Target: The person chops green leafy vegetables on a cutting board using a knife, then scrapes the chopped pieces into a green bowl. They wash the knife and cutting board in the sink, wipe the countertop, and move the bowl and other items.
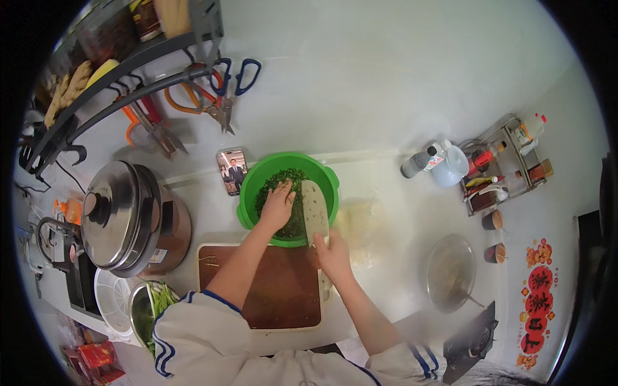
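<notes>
A green plastic basin [249, 193] holds finely chopped greens [294, 219]. My left hand [278, 205] reaches into it, fingers spread over the greens and touching them; nothing is gripped in it. In my right hand [334, 255] is the handle of a broad-bladed cleaver [315, 207], its blade over the right part of the basin with green bits stuck to it. Nearer to me lies a brown cutting board [270, 289] with a pale rim, a few scraps at its upper left corner. The handle itself is mostly hidden by my fingers.
A phone [231, 171] showing a video leans beside the basin. To the left stand a large lidded pot [166, 231], a white colander [110, 294] and a bowl of leafy greens [161, 299]. On the right are a metal pan lid [451, 272], a gas stove [475, 340] and a condiment rack [504, 164].
</notes>
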Demonstrator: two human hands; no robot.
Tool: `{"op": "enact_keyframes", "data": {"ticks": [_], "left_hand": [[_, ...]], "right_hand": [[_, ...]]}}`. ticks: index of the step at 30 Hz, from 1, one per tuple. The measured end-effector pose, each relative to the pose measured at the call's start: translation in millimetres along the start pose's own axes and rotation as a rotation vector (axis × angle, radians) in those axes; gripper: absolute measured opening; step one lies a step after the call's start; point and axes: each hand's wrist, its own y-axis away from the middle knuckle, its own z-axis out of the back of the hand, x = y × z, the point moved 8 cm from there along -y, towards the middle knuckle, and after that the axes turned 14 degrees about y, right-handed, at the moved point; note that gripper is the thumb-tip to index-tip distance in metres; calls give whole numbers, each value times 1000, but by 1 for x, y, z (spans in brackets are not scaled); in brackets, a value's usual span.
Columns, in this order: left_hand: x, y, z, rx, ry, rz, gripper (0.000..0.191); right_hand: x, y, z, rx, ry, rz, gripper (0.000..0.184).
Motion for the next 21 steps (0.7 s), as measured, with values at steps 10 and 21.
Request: {"op": "enact_keyframes", "data": {"ticks": [10, 21], "left_hand": [[13, -18, 47, -87, 95, 251, 53], [-87, 12, -16, 132, -433, -28, 79]], "right_hand": [[33, 14, -12, -146, 741, 488, 48], [71, 21, -11, -281, 1186, 872, 21]]}}
